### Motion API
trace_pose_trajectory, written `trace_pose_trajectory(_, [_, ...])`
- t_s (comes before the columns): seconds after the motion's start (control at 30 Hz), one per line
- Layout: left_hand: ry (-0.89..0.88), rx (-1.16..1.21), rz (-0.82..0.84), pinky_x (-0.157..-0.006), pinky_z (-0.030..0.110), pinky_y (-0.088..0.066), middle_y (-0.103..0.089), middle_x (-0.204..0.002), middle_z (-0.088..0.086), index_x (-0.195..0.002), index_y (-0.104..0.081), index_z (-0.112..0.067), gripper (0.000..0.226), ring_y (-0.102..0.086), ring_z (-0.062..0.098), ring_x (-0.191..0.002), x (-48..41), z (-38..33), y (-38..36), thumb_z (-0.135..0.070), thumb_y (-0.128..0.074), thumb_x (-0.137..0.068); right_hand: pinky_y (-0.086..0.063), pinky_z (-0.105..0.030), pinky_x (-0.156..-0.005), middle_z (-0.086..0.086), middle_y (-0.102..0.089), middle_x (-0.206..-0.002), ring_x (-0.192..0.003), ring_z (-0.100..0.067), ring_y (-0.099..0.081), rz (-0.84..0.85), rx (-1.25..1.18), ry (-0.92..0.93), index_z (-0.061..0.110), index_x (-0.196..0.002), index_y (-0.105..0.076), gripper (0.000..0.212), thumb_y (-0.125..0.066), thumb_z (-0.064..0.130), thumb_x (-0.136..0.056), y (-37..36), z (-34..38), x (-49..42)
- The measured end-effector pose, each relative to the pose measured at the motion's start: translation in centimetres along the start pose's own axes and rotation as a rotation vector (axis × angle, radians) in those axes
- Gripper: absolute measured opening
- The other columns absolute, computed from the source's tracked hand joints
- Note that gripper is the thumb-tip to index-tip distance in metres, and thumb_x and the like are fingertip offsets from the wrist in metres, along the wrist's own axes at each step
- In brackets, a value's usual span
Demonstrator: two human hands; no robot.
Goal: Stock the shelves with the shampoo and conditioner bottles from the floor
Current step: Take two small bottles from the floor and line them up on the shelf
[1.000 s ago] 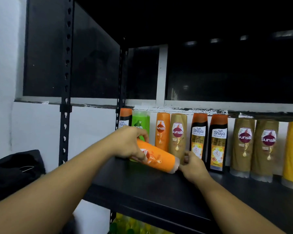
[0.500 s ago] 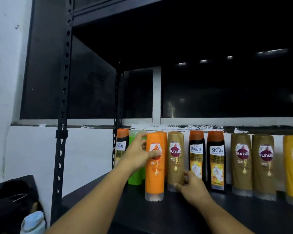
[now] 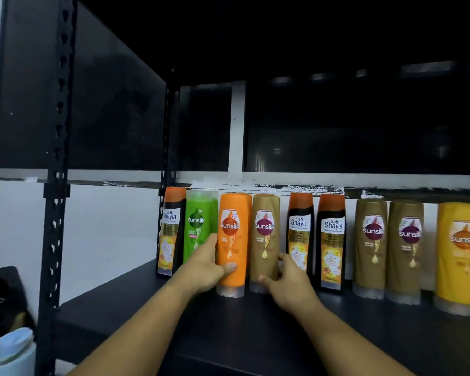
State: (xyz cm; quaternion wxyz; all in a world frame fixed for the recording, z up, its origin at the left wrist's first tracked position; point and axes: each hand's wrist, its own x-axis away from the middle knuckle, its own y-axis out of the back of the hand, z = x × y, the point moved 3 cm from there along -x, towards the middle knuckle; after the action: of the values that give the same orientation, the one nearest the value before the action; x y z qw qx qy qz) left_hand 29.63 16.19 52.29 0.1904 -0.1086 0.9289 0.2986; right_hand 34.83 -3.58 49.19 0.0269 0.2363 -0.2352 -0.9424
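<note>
Head view: your left hand (image 3: pixel 205 270) is wrapped around the lower part of the orange Sunsilk bottle (image 3: pixel 234 244), thumb pressed on its front just under the label and fingers going round its left side, between it and the green Sunsilk bottle (image 3: pixel 200 226). The orange bottle stands upright on its clear cap on the black shelf (image 3: pixel 228 335), in the back row, touching or nearly touching the brown Sunsilk bottle (image 3: pixel 265 240) on its right.

Your right hand (image 3: pixel 291 283) grips that brown bottle low down: thumb near its clear cap at the front, fingers curled round its right side, in the gap before the first black Safi Shayla bottle (image 3: pixel 299 232). The brown bottle also stands upright on the shelf.

Further left in the row, another Safi Shayla bottle (image 3: pixel 170 232) leans slightly against the rear upright of the rack (image 3: pixel 168 131). To the right of your hands you have a second black Safi Shayla bottle (image 3: pixel 331 240), two more brown Sunsilk bottles (image 3: pixel 371 245) standing side by side, and a yellow Sunsilk bottle (image 3: pixel 457 256) near the frame edge, all well apart from both hands.

At lower left, outside the rack's front post (image 3: pixel 56 185), a pale blue bottle top (image 3: pixel 12 348) and a dark bag (image 3: pixel 3 294) show below shelf level.
</note>
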Motion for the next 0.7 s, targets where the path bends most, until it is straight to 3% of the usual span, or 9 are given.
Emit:
trace_pose_trajectory(0.13, [-0.039,-0.058,-0.12,-0.104,0.037,-0.048,-0.056,-0.141,-0.005,-0.148,-0.038,-0.028,0.062,-0.058,0.014,-0.118,-0.2,0.8,-0.7,-0.023,-0.072,-0.095,-0.049,-0.025,-0.09,0.009,-0.061,-0.119,-0.11,-0.011,-0.058,0.005,0.003,-0.005,0.022,-0.136,-0.045,0.056,-0.076,0.019,-0.089,-0.1,0.0,-0.1])
trace_pose_trajectory(0.3, [-0.024,-0.18,-0.034,-0.109,0.042,-0.047,-0.05,-0.148,-0.003,-0.154,-0.027,-0.032,0.077,-0.056,0.021,-0.128,0.3,2.1,-0.9,-0.022,-0.074,-0.093,-0.047,-0.025,-0.087,0.007,-0.06,-0.122,-0.111,-0.014,-0.058,0.012,0.029,-0.022,0.021,-0.14,-0.044,0.058,-0.074,0.02,-0.09,-0.1,0.1,-0.2])
trace_pose_trajectory(0.47, [0.02,-0.256,-0.05,-0.105,0.038,-0.05,-0.057,-0.14,0.001,-0.151,-0.039,-0.02,0.067,-0.065,0.021,-0.115,0.5,2.4,-0.9,-0.022,-0.073,-0.094,-0.044,-0.022,-0.078,0.006,-0.054,-0.118,-0.106,-0.013,-0.055,0.035,0.046,-0.036,0.02,-0.142,-0.043,0.059,-0.07,0.014,-0.09,0.0,0.5,0.1])
trace_pose_trajectory(0.7, [0.044,-0.29,-0.048,-0.104,0.036,-0.05,-0.059,-0.138,0.004,-0.151,-0.04,-0.016,0.063,-0.065,0.019,-0.114,0.1,2.6,-1.0,-0.025,-0.07,-0.096,-0.046,-0.026,-0.09,0.005,-0.055,-0.121,-0.11,-0.012,-0.052,0.044,0.075,-0.025,0.019,-0.144,-0.042,0.061,-0.071,0.013,-0.091,0.2,0.9,0.2])
